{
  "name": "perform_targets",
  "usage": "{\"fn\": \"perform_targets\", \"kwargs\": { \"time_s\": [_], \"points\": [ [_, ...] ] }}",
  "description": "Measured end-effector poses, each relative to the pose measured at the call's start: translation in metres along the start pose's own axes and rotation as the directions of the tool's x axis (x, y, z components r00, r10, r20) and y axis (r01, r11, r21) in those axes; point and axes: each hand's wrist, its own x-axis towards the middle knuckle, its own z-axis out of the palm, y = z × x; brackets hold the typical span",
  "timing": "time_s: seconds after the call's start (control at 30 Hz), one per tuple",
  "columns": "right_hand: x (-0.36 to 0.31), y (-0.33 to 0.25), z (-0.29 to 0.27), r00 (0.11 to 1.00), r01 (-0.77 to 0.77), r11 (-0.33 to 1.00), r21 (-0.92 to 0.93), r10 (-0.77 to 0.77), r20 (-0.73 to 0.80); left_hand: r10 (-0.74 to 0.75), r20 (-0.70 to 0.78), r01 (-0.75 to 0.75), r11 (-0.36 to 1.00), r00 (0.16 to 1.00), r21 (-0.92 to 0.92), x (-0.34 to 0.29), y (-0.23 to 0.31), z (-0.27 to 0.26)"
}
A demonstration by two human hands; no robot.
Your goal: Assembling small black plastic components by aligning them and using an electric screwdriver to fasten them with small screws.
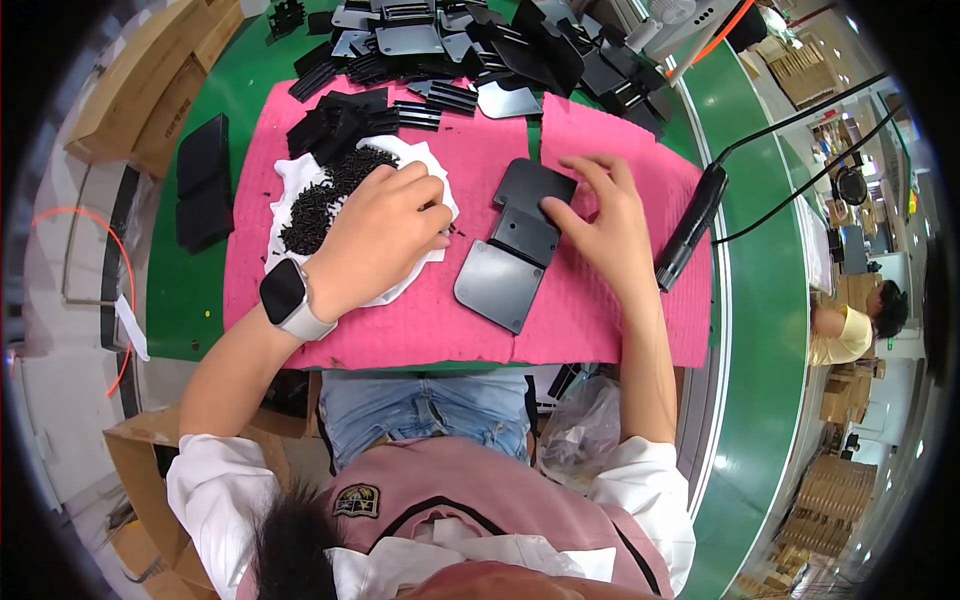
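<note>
My left hand [390,235] is closed in a pinch beside a heap of small black screws [310,215], which lies on a white cloth [290,180]. A tiny dark piece, apparently one of the screws, shows at its fingertips. To the right, a black plastic assembly [525,230] of joined flat plates lies slanted on the pink foam mat [400,335]. Its nearest plate is smooth and shiny. My right hand [610,220] is open, thumb at the right edge of this assembly and fingers spread above the mat.
A black electric screwdriver [695,225] with a cable lies at the mat's right side. Many black plastic parts [410,40] are piled along the far edge. Two dark blocks [203,185] rest on the green table [180,300] at left. Another person [850,330] is at far right.
</note>
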Motion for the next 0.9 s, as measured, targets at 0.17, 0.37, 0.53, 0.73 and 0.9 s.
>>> {"fn": "perform_targets", "kwargs": {
  "time_s": [0.17, 0.37, 0.53, 0.73, 0.9],
  "points": [
    [-0.021, 0.014, -0.036, 0.923, -0.003, 0.944, -0.33, -0.124, -0.365, 0.01, -0.076, 0.001, 0.99, 0.997, 0.141, 0.001, 0.004, 0.003],
    [-0.051, 0.051, -0.074, 0.801, -0.462, 0.62, -0.635, -0.016, -0.598, -0.112, -0.248, 0.145, 0.983, 0.962, 0.117, -0.003, -0.002, -0.011],
    [-0.042, 0.092, -0.069, 0.833, -0.546, 0.632, -0.55, 0.337, -0.439, -0.279, -0.261, 0.254, 0.959, 0.924, -0.124, -0.004, -0.002, -0.012],
    [-0.019, 0.108, -0.08, 0.834, -0.426, 0.802, 0.419, 0.527, -0.161, -0.399, -0.154, 0.29, 0.836, 0.904, -0.466, 0.002, 0.005, -0.018],
    [-0.018, 0.039, -0.066, 0.969, 0.19, 0.381, 0.905, 0.074, -0.235, -0.404, 0.063, 0.322, 0.616, 0.913, -0.719, 0.01, 0.014, -0.015]
  ]
}}
